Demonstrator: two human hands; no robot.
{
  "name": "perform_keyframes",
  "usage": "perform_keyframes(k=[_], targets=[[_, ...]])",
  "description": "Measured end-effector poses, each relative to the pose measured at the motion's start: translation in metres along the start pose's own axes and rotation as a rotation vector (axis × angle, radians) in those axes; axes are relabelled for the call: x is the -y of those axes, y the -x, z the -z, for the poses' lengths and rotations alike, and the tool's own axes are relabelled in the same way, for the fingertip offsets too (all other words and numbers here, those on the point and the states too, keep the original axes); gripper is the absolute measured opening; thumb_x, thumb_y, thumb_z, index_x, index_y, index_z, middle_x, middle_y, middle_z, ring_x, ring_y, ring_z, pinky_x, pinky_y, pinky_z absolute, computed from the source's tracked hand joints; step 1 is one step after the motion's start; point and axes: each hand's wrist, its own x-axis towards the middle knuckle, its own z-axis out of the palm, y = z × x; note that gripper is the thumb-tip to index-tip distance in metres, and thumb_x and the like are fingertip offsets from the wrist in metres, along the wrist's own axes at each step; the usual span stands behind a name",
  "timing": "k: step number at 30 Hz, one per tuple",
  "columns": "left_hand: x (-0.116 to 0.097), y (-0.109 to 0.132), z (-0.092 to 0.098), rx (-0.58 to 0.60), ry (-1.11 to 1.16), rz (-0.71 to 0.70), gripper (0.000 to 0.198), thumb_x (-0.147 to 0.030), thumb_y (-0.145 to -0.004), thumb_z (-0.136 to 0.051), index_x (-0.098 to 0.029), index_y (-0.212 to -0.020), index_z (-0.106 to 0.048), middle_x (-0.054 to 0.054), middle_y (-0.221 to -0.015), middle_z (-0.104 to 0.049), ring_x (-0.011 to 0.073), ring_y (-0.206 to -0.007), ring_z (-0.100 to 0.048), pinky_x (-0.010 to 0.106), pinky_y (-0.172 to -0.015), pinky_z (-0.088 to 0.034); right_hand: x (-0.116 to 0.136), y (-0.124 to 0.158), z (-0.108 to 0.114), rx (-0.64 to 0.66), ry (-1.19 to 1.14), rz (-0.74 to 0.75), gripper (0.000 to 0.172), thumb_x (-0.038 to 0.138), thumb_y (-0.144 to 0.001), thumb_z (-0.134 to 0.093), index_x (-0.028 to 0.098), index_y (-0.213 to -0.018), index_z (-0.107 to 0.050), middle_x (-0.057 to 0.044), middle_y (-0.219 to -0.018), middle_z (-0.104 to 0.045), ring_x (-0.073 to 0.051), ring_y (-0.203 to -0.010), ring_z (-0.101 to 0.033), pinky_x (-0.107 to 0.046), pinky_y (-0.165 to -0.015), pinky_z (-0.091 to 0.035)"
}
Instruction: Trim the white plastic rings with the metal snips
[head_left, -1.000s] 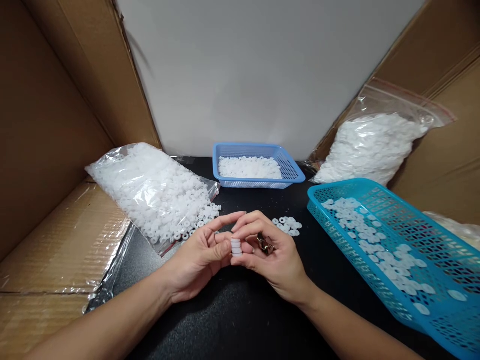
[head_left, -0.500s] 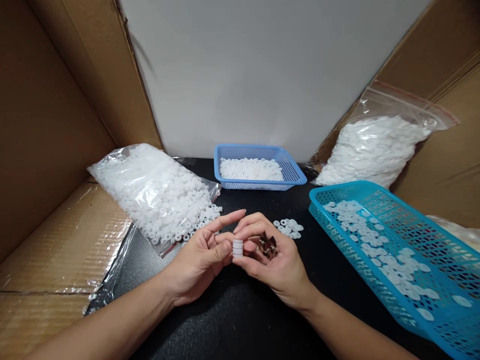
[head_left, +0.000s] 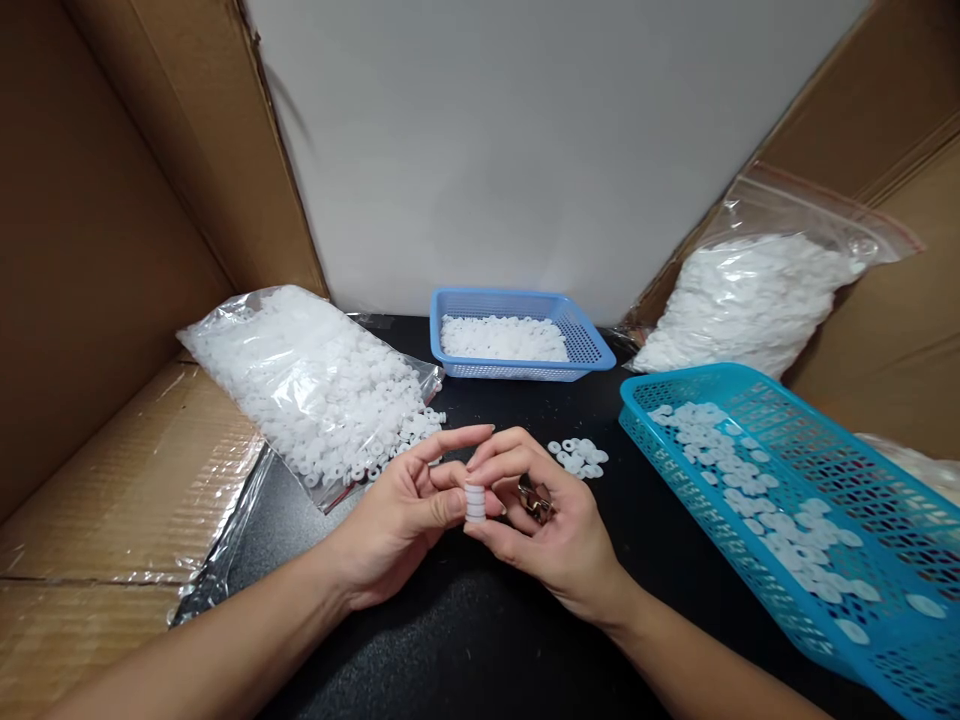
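Between both hands stands a short upright stack of white plastic rings [head_left: 475, 503]. My left hand [head_left: 409, 515] pinches it from the side with the thumb, its index finger stretched out above. From the right, my right hand [head_left: 559, 520] grips the stack with fingertips at its top and the thumb at its bottom. In the curl of my right hand sits a small brown, shiny metallic thing [head_left: 536, 498]; its kind is not clear. Just beyond that hand, a small pile of flat white rings [head_left: 579, 457] lies on the black table [head_left: 420, 650].
A clear bag of white rings [head_left: 300, 370] spills at the left. At the back is a blue basket [head_left: 517, 372] of small white pieces. A teal basket [head_left: 697, 480] with white discs stands right, before another filled bag [head_left: 742, 290]. Cardboard [head_left: 112, 480] flanks the table.
Both hands keep their grip on the stack. My right hand has tilted slightly, and the brown metallic thing in it shows from a slightly different angle.
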Motion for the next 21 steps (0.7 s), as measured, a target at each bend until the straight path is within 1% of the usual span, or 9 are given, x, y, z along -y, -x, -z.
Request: perform_keyframes(k=[3, 5, 8, 10, 13, 16, 19, 21], targets=[[-0.0001, 0.0000, -0.0007, -0.014, -0.013, -0.007, 0.050, -0.016, -0.066, -0.096, -0.020, -0.114, -0.079, 0.001, -0.075, -0.077, 0.0096, -0.073, -0.072, 0.017, -0.073, -0.054, -0.0002, -0.0007, 0.0000, 0.000, 0.016, 0.023, 0.024, 0.017, -0.080, -0.082, 0.030, -0.098, -0.073, 0.000, -0.105, -0.056, -0.008, -0.073, -0.061, -0.015, -0.055, -0.049], [0.0006, -0.0002, -0.0003, -0.016, -0.022, -0.009, 0.054, -0.018, -0.065, -0.097, -0.020, -0.116, -0.078, 0.001, -0.077, -0.077, 0.0103, -0.074, -0.072, 0.018, -0.075, -0.054, 0.0003, -0.0010, 0.0002, -0.006, 0.011, 0.019, 0.022, 0.018, -0.080, -0.082, 0.028, -0.096, -0.073, -0.001, -0.105, -0.056, -0.009, -0.076, -0.063, -0.017, -0.058, -0.051], [0.0021, -0.0001, 0.0013, 0.004, -0.005, -0.014, 0.055, -0.025, -0.070, -0.094, -0.020, -0.122, -0.076, 0.004, -0.085, -0.079, 0.0132, -0.082, -0.074, 0.021, -0.081, -0.055, 0.0019, -0.0012, 0.0005, -0.019, 0.006, -0.014, 0.019, 0.022, -0.079, -0.083, 0.026, -0.094, -0.072, -0.002, -0.105, -0.057, -0.012, -0.080, -0.064, -0.022, -0.064, -0.056], [0.0028, 0.0006, 0.0023, 0.022, 0.019, -0.015, 0.053, -0.026, -0.074, -0.092, -0.019, -0.124, -0.075, 0.006, -0.089, -0.080, 0.0146, -0.087, -0.075, 0.023, -0.084, -0.055, 0.0030, -0.0010, 0.0008, -0.023, 0.015, -0.028, 0.018, 0.025, -0.079, -0.084, 0.026, -0.093, -0.071, -0.003, -0.105, -0.057, -0.012, -0.077, -0.063, -0.023, -0.065, -0.056], [0.0026, 0.0015, 0.0030, 0.039, 0.038, -0.008, 0.052, -0.019, -0.074, -0.091, -0.020, -0.123, -0.075, 0.005, -0.088, -0.081, 0.0138, -0.084, -0.075, 0.022, -0.083, -0.055, 0.0035, -0.0005, 0.0008, -0.019, 0.037, -0.031, 0.018, 0.026, -0.079, -0.084, 0.026, -0.092, -0.071, -0.003, -0.105, -0.057, -0.012, -0.076, -0.062, -0.022, -0.062, -0.054], [0.0016, 0.0013, 0.0027, 0.024, 0.045, 0.001, 0.051, -0.014, -0.073, -0.091, -0.020, -0.121, -0.076, 0.004, -0.083, -0.080, 0.0135, -0.080, -0.075, 0.021, -0.080, -0.054, 0.0028, -0.0001, 0.0002, -0.017, 0.058, -0.030, 0.018, 0.025, -0.079, -0.082, 0.025, -0.092, -0.070, -0.003, -0.105, -0.056, -0.013, -0.077, -0.062, -0.023, -0.060, -0.052], [0.0009, 0.0001, 0.0024, -0.005, 0.036, -0.002, 0.048, -0.015, -0.070, -0.093, -0.019, -0.116, -0.078, 0.002, -0.079, -0.078, 0.0130, -0.077, -0.074, 0.021, -0.078, -0.054, 0.0023, -0.0004, -0.0005, -0.014, 0.087, -0.001, 0.017, 0.022, -0.080, -0.080, 0.025, -0.092, -0.069, -0.002, -0.104, -0.056, -0.009, -0.067, -0.057, -0.020, -0.053, -0.046], [0.0010, -0.0008, 0.0026, -0.014, 0.018, -0.021, 0.048, -0.016, -0.068, -0.095, -0.019, -0.113, -0.078, 0.001, -0.077, -0.076, 0.0112, -0.071, -0.071, 0.020, -0.074, -0.053, 0.0024, -0.0009, -0.0006, -0.006, 0.118, 0.035, 0.018, 0.019, -0.080, -0.078, 0.025, -0.094, -0.068, -0.001, -0.103, -0.056, -0.004, -0.056, -0.046, -0.018, -0.046, -0.037]])
